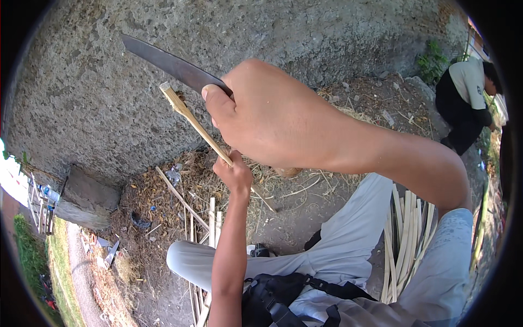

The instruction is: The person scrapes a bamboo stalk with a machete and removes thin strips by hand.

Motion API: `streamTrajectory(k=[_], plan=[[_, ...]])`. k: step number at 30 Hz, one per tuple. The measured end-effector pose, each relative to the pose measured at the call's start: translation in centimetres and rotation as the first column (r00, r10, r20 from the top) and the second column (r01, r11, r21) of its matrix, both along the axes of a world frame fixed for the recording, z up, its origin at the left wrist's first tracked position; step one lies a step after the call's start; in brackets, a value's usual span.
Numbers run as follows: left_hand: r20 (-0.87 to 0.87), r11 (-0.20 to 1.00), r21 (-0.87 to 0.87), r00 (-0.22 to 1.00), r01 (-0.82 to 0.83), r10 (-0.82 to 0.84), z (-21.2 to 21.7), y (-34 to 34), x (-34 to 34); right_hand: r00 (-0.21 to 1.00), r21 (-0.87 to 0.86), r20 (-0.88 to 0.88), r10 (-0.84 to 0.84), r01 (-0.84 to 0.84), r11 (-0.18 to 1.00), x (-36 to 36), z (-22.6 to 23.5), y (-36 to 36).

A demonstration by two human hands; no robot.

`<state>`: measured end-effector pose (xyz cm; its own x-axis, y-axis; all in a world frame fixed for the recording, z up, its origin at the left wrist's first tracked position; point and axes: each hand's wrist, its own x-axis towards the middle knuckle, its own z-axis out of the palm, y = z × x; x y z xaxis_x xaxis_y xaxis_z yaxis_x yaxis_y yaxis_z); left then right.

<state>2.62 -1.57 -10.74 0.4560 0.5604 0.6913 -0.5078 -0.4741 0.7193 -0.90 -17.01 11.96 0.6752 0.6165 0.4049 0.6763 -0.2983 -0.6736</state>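
Note:
My right hand [272, 114] is closed around the handle of a knife [171, 66], raised in front of the wall. Its dark blade points up and to the left; the handle is hidden inside my fist. Below and behind it, my left hand [234, 173] grips a thin pale strip of split bamboo [190, 117]. The strip slants up to the left, with a thicker, rough knot near its top end. The blade is above that end, and a gap shows between them. The strip's lower part runs down past my left hand toward the ground.
Pale split strips [406, 240] lie in a bundle on my right, and more strips [215, 220] lie by my left knee. A rough grey wall [136, 109] rises ahead. A concrete block [87, 199] juts out at left. Another person [466, 98] crouches at far right.

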Motion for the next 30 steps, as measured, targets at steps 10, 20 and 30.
streamTrajectory(k=[10, 20, 30], plan=[[0.09, 0.999, 0.031, 0.996, -0.007, 0.004, 1.8, -1.7, -0.4, 0.984, -0.097, 0.149, 0.102, -0.088, 0.991, 0.4, -0.8, -0.1], [-0.069, 0.997, 0.029, 0.996, 0.065, -0.063, -1.1, 1.1, 0.2, 0.998, -0.093, 0.025, 0.054, -0.052, 0.994, 0.1, 0.0, 0.4], [0.141, 0.998, 0.054, 0.99, -0.041, 0.033, 1.9, -1.8, -0.3, 0.998, -0.111, 0.036, 0.051, -0.047, 0.993, 1.8, -3.5, 1.6]])
